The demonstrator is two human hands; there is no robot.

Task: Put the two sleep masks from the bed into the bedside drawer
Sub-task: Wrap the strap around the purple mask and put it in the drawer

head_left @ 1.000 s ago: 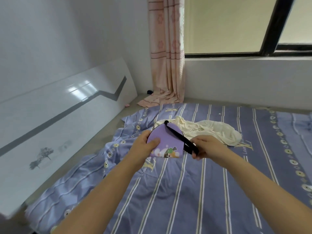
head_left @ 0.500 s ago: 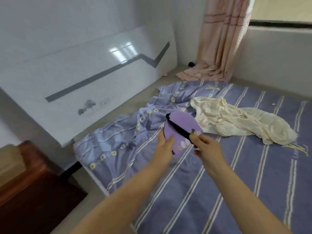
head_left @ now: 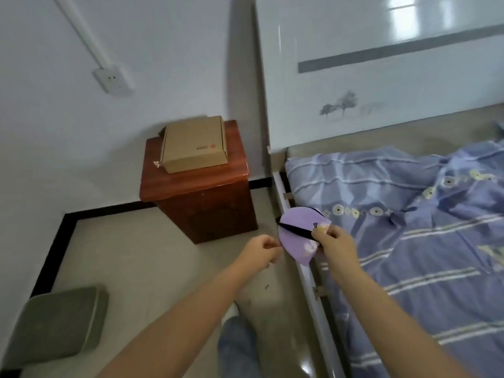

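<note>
Right fingers: the fingers [head_left: 324,236] of the right hand [head_left: 336,245] pinch the black elastic strap [head_left: 296,230] together with the upper right edge of the soft lilac fabric sleep mask with small pale flowers [head_left: 297,241].
Left fingers: the left hand [head_left: 260,251] is curled into a loose fist; its fingertips are just beside the left edge of the mask, and I cannot tell if they touch it or hold anything.
Sleep mask: it hangs in the air over the side edge of the bed, above the grey metal bed rail [head_left: 313,282]; only one mask is visible.
Bed: the blue striped bed sheet with yellow round patterns [head_left: 409,241] covers the mattress to the right of the hands; the glossy white headboard with a grey stripe and tree print [head_left: 381,77] stands behind it.
Bedside cabinet: the reddish-brown wooden bedside cabinet [head_left: 201,203] stands against the wall, beyond the left hand and well apart from it; no drawer front can be seen from this angle.
On the cabinet: a closed brown cardboard box [head_left: 193,144] fills most of the top.
Free room: bare beige tiled floor [head_left: 136,255] lies between the hands and the cabinet.
Floor corner: a grey-green cushioned stool [head_left: 57,326] stands at the lower left, away from both arms.
</note>
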